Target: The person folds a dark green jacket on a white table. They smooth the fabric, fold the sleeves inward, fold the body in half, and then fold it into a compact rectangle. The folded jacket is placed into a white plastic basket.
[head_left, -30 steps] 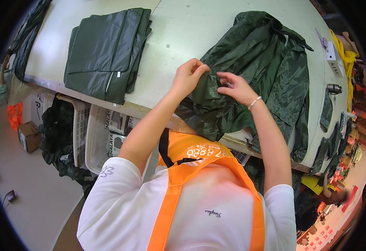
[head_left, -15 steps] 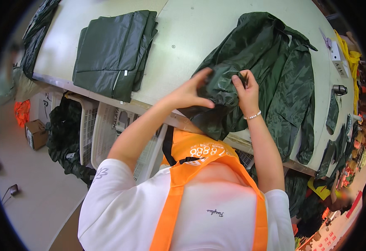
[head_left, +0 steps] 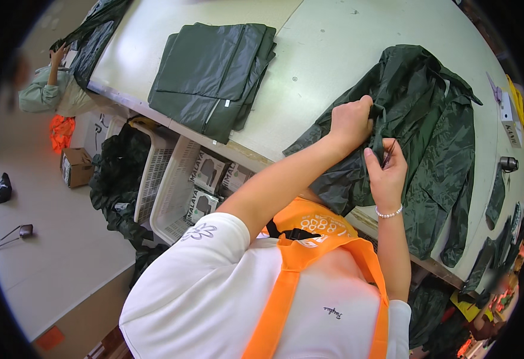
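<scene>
A dark green camouflage-patterned jacket, thin and slightly shiny, is spread over the right part of the table. Its near left part hangs past the table's front edge. My left hand is closed in a fist on a fold of the jacket, pulling it up. Just below and to the right, my right hand pinches the same fabric between thumb and fingers. A thin dark thing shows between those fingertips, too small to make out.
Folded dark green garments lie stacked on the table's left. White baskets below hold boxed goods and dark cloth. A small black cylinder and purple-handled scissors lie right. Another person's hand handles dark cloth far left.
My left hand, earlier open beside the fabric, has moved right and closed on the jacket near my right hand. The view has shifted, showing more of the left side.
</scene>
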